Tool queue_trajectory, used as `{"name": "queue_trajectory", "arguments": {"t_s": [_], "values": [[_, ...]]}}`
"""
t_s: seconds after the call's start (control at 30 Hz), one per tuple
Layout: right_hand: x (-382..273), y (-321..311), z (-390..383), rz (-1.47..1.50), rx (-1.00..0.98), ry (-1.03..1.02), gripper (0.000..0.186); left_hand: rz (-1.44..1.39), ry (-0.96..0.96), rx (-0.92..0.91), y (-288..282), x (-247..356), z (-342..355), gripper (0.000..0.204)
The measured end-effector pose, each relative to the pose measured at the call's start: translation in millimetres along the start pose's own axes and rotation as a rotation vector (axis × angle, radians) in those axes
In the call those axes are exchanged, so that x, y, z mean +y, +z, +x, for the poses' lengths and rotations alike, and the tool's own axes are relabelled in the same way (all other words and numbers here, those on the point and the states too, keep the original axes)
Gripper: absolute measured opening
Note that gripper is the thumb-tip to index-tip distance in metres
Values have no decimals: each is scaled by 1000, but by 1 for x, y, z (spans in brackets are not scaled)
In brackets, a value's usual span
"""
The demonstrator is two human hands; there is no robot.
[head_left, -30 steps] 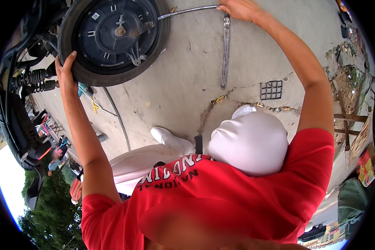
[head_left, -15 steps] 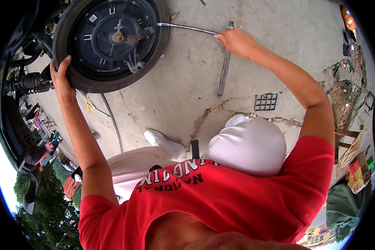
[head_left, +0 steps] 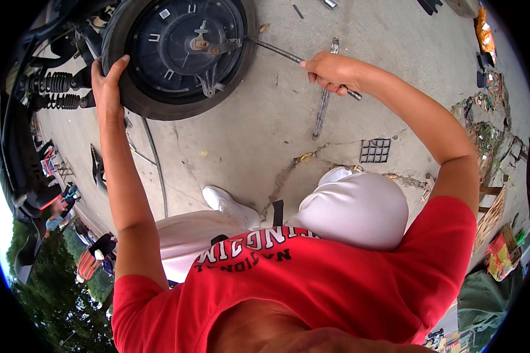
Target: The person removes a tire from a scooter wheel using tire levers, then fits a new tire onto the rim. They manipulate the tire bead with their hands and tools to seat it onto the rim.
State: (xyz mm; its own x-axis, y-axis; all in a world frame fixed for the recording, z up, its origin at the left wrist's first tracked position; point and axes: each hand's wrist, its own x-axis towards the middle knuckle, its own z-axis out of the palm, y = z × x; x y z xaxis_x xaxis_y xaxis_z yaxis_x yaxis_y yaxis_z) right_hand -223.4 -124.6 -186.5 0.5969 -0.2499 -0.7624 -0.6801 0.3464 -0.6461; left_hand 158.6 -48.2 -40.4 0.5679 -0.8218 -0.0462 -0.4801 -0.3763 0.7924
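Observation:
A black scooter wheel (head_left: 179,110) with a dark hub and brake arm fills the upper left of the head view. My left hand (head_left: 109,82) grips the tire at its left side, thumb over the sidewall and the other fingers mostly hidden behind. My right hand (head_left: 331,72) is closed round a metal tire lever (head_left: 277,52), whose far tip meets the wheel where tire and rim join. The lever's other end sticks out below my fist. Under that hand, a second flat lever (head_left: 321,116) lies on the concrete.
The scooter's frame and coil spring shock (head_left: 56,82) stand close on the left. A thin dark hose (head_left: 155,154) runs along the ground below the wheel. A small square grate (head_left: 375,150) lies near my right knee. Rubble and a wooden stool (head_left: 490,206) are at the right.
My right hand has turned, and more of the lever shows below the fist. The wheel and my left hand appear farther right and slightly higher as the view shifts.

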Motion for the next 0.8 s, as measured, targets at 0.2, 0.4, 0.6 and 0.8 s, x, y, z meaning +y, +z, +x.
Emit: {"name": "queue_trajectory", "arguments": {"t_s": [0.2, 0.4, 0.6, 0.8], "values": [[-72, 86, -26, 1081, -176, -1, 22, 104, 97, 42, -1, -3, -7, 71], [-102, 132, -50, 1086, -101, -129, 24, 170, 169, 69, 7, 9, -30, 77], [-15, 117, -66, 735, -12, -20, 26, 243, 270, 129, 5, 9, -53, 74], [-18, 101, -108, 432, 435, -357, 26, -191, 269, -105, 8, 11, -74, 75]]}}
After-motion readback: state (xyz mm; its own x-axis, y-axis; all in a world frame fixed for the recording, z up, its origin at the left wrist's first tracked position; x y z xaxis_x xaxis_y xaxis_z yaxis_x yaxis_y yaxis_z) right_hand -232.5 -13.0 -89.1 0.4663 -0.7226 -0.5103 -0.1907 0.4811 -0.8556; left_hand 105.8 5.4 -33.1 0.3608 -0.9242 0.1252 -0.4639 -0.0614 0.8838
